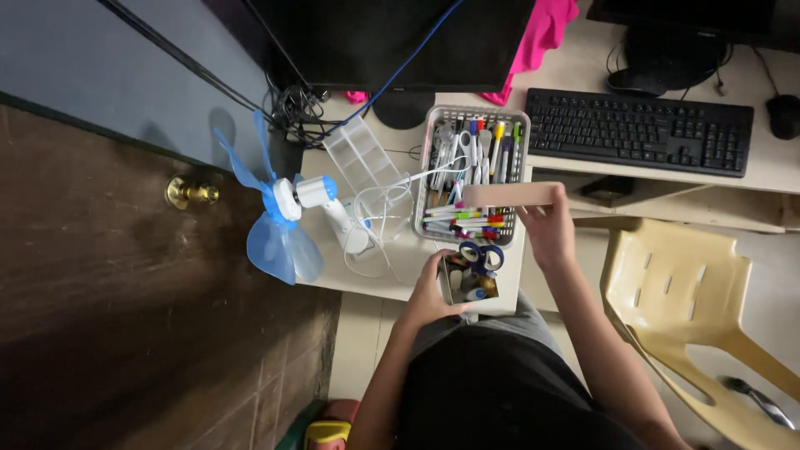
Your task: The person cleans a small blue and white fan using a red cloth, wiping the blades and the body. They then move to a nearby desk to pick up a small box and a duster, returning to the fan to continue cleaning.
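My left hand (431, 290) grips a small open box (467, 283) at the desk's front edge; blue-handled scissors (481, 253) and small items sit in it. My right hand (546, 227) holds a flat tan lid or board (510, 194) level over the grey mesh basket (433, 137). The basket is filled with several pens and coloured markers (465, 222).
A small blue-bladed fan (279, 225) with a white cord stands at the desk's left, beside a clear divided organiser (360, 154). A monitor (392, 42), black keyboard (640, 131), mouse (783, 115) and pink cloth (542, 29) lie behind. A cream plastic chair (692, 308) is right; a wooden door (125, 283) is left.
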